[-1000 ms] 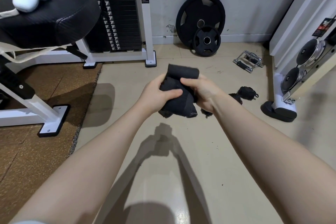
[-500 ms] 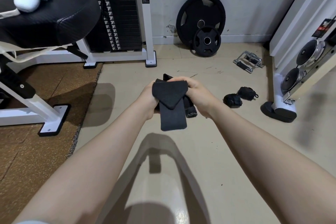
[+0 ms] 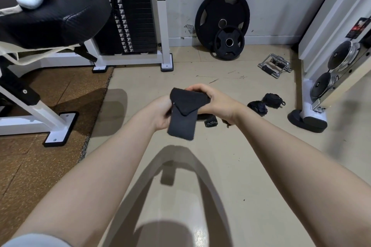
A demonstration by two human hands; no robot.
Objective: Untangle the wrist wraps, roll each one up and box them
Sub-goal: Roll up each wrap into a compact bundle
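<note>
Wrist wrap [image 3: 183, 114], black matte fabric folded to a triangular flap over a flat hanging strip, gripped by left hand [image 3: 160, 113] and right hand [image 3: 212, 99]. Two rolled wraps [image 3: 265, 102] (dark, lumpy bundles) lie on the smooth beige floor [image 3: 230, 166].

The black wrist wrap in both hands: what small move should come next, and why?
Probably keep rolling: the right hand turns the folded top while the left hand feeds the strap. The wrist wrap has a flat tail hanging loose, unlike the two rolled wraps on the floor.

Left hand [image 3: 160, 113] fingers behind the black wrist wrap [image 3: 183, 114]; wrap's lower end motion-blurred.
</note>
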